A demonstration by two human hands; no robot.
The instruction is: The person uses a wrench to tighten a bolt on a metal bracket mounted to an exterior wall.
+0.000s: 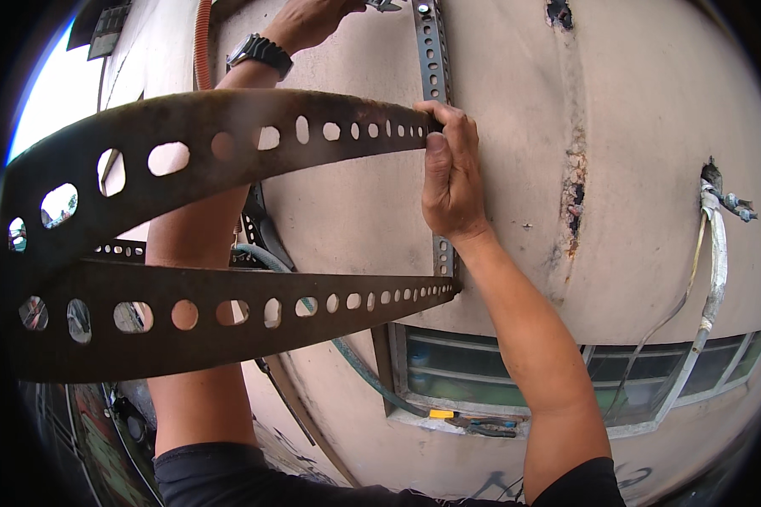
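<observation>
A rusty, dark perforated steel angle-bar bracket [228,359] juts from the wall toward me, its two long rails showing rows of slots. My right hand [455,177] is closed round the upper rail's far end, thumb along its near side, beside the wall. A vertical perforated metal strip [434,63] runs up the wall above that hand. My left arm passes behind both rails, with a black watch [260,55] on the wrist. At the top edge, my left hand [309,21] is closed on a grey metal wrench [384,5]; its fingers are partly cut off by the frame.
Below the bracket, a louvred window [465,367] has pliers [482,427] and a yellow object [440,414] on its sill. A bluish-green hose [359,367] hangs near it. White-wrapped pipes [717,262] stick out at right. An orange corrugated conduit [202,46] rises at upper left.
</observation>
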